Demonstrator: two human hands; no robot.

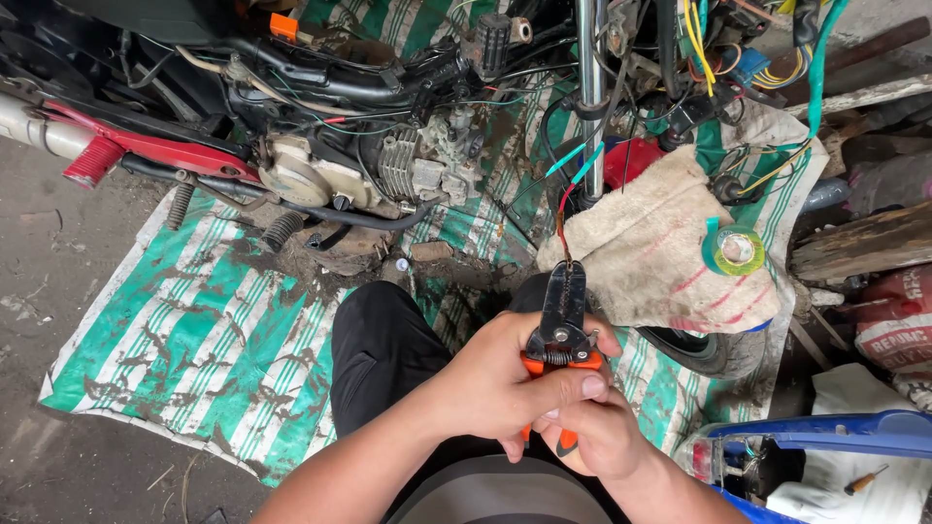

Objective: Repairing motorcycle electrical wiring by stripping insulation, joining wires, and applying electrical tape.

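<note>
Both my hands are wrapped around a pair of wire strippers with flat black steel blades and orange grips [561, 325]. My left hand [495, 383] is curled shut over the tool just below its pivot spring, thumb laid flat across the orange handle. My right hand [592, 432] is clenched around the lower ends of the grips, fingers folded in, just under the left and touching it. The tool points up and away from me, above my knee in black trousers [383, 344].

At the tip of the blades sits the end of a thin red wire [562, 218], which runs up toward a loose bundle of green and turquoise leads beside the chrome fork tube [590, 87]. I cannot tell whether the blades are biting the wire or only meeting it.

To the right lies a dirty cream cloth [650, 252] with a roll of yellow-green tape [735, 250] resting on it. Ahead of me the grimy motorcycle engine [340, 175] lies on a green-and-white striped tarp [184, 340] spread over the ground.
</note>
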